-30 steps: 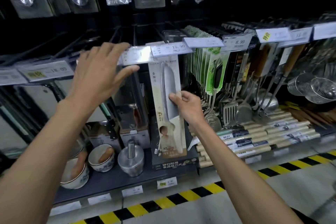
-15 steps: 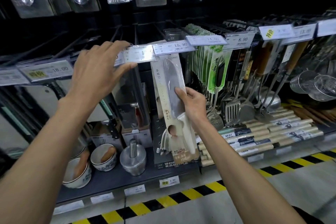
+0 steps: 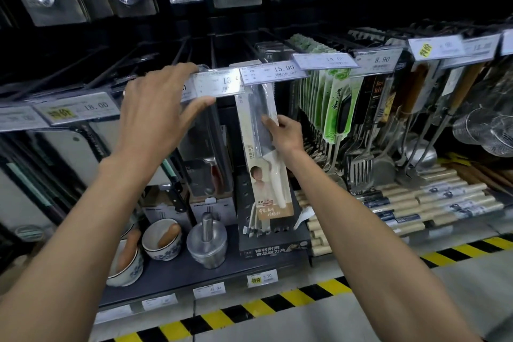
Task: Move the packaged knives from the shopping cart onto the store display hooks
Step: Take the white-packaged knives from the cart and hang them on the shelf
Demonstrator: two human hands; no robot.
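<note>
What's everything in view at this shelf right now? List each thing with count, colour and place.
packaged knife: one, cream card, grey blade, white handle; top behind the 15.90 tag
price tags: several, white; along the hook ends
green-carded utensils: a row, green; right of the packaged knife
steel turners: several, silver; hanging further right
wire strainers: at least two, silver; far right
rolling pins: a stack, pale wood; lower shelf, right
metal mortar: one, silver; bottom shelf
ceramic bowls: two, white and blue; bottom shelf, left
floor stripe: one, yellow and black; below the shelf
left hand: fingers touching a price tag
right hand: fingers gripping the packaged knife
</note>
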